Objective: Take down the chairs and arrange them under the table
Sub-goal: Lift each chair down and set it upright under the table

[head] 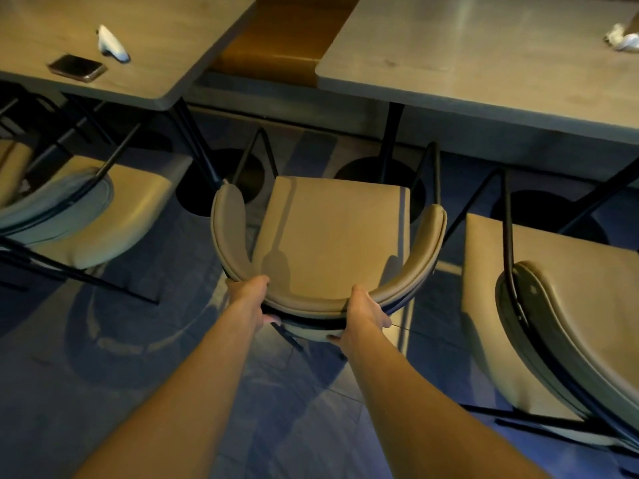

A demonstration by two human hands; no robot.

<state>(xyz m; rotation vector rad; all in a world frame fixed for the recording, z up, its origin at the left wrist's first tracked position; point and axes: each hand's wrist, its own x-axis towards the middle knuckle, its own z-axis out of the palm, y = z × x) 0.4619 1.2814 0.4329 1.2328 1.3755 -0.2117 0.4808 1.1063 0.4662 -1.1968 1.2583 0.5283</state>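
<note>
1. With both hands closed on its curved backrest, I have the chair (332, 236) on the floor, facing the table (484, 63) at 12 o'clock.
2. Left hand (250, 299) grips at 7 o'clock, right hand (363, 312) at 5 o'clock.
3. I judge it light, stiff-framed, soft-padded; holding the rim near the metal frame should steer it.

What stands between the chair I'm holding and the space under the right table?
The table's black pedestal leg stands straight ahead of the chair, near its front right corner. Both hands grip the backrest. Otherwise nothing visible blocks it.
</note>
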